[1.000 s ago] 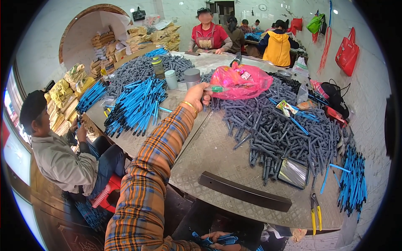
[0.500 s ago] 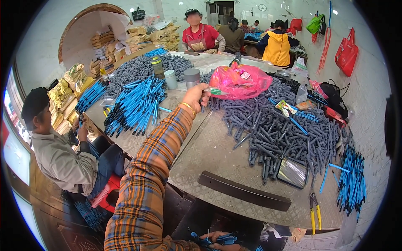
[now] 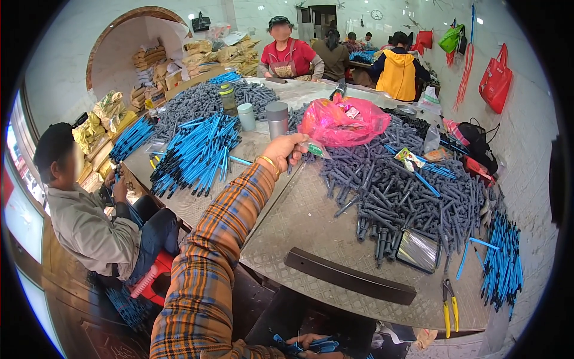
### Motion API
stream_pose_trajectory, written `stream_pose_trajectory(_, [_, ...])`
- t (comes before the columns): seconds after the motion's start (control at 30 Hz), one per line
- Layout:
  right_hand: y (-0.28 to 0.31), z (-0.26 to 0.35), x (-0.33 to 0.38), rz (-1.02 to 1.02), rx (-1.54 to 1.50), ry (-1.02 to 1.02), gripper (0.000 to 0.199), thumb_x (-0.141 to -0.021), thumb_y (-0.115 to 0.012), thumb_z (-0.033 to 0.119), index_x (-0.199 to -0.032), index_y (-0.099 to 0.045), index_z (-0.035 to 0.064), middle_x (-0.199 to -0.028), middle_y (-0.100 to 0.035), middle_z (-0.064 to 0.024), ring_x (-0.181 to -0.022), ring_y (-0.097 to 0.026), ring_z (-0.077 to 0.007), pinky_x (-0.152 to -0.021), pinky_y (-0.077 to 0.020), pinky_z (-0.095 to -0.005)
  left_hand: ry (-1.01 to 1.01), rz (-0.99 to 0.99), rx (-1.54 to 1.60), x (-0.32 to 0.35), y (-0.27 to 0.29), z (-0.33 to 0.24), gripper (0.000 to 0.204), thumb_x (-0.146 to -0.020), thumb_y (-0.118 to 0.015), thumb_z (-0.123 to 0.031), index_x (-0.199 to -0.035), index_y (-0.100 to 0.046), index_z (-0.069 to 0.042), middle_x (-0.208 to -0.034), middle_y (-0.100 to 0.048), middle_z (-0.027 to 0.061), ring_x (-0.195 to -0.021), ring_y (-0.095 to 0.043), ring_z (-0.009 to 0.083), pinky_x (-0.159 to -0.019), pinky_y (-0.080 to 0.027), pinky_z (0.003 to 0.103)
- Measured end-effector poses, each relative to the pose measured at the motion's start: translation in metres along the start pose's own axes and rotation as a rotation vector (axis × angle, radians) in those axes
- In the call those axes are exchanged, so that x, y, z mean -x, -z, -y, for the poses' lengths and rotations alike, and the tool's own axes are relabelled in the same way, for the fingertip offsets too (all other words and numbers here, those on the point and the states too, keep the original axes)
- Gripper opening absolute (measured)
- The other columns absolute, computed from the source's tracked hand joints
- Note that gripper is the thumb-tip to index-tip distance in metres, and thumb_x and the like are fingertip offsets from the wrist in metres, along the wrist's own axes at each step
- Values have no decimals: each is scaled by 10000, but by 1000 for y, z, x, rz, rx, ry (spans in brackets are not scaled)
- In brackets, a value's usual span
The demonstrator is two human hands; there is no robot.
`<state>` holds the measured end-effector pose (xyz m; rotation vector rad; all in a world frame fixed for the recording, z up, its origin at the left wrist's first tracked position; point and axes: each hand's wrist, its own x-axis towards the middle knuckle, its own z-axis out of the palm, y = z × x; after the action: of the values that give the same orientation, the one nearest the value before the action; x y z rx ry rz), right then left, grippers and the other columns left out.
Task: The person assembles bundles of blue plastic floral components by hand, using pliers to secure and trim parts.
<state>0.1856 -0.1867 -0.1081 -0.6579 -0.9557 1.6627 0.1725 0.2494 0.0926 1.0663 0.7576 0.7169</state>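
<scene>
Gripping a small clear packet [image 3: 317, 149] with green on it in the left hand [image 3: 282, 151], with thumb and fingers pressed together on its near end. Found out over the table [image 3: 281, 224], just below the lower left rim of a pink plastic bag [image 3: 326, 124] and at the edge of a pile of grey pieces [image 3: 388, 173]. Running, along its long axis, rightward and slightly down from the grip, with free end pointing right, away from the fingers. Cannot confirm contact with the bag or with the pile beneath.

Clamping a few blue pieces [image 3: 326, 345] in the right hand [image 3: 307, 339] at the lower edge of view, well apart from the packet. Lying mainly crosswise, long axis left to right; partly hidden by the fingers.

Observed beyond the left hand: a metal canister [image 3: 277, 119], a white jar [image 3: 246, 117] and a bottle [image 3: 228, 99], all upright. Recorded to their left: a heap of blue rods [image 3: 197, 152]. Recorded nearer: a dark bar [image 3: 350, 276] set along the near edge, and, to its right, pliers [image 3: 446, 316] with yellow handles toward the lower edge. Seen at far left: a seated person [image 3: 89, 230] in a pale jacket, on a red stool [image 3: 153, 274].
</scene>
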Motion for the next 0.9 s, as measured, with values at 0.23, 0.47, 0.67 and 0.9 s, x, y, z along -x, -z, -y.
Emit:
stream_pose_trajectory(0.23, [2,-7,-1,14,-8,22,193,-792,-665,88,-860,-487,58,-1139,-513,-147,-962,-461,-152,-814,-394,-318,-2,75,-59,2,6,7,167,-796,-611,-196,-850,-575,-42,-635,-549,61,-392,-402,94,-328,-262,219])
stream_pose_trajectory(0.47, [-1,-4,-3,-1,-27,4,182,-792,-659,62,-846,-485,52,-1079,-518,-129,-998,-467,-177,-836,-382,-336,14,217,-270,19,4,10,163,-774,-629,-190,-737,-570,-43,-538,-511,44,-362,-422,101,-323,-261,225])
stream_pose_trajectory(0.67, [2,-9,-3,-5,13,38,182,-793,-659,61,-845,-485,51,-1005,-516,-101,-1014,-479,-200,-847,-375,-342,67,413,-428,23,4,16,178,-775,-597,-171,-660,-574,-37,-523,-514,44,-361,-425,103,-330,-267,231])
stream_pose_trajectory(0.9, [0,-1,-2,-28,-50,4,174,-802,-651,62,-835,-480,62,-952,-494,-73,-989,-463,-193,-830,-366,-351,2,441,-397,13,-11,7,240,-806,-599,-197,-626,-556,-45,-523,-511,40,-362,-417,106,-351,-290,239])
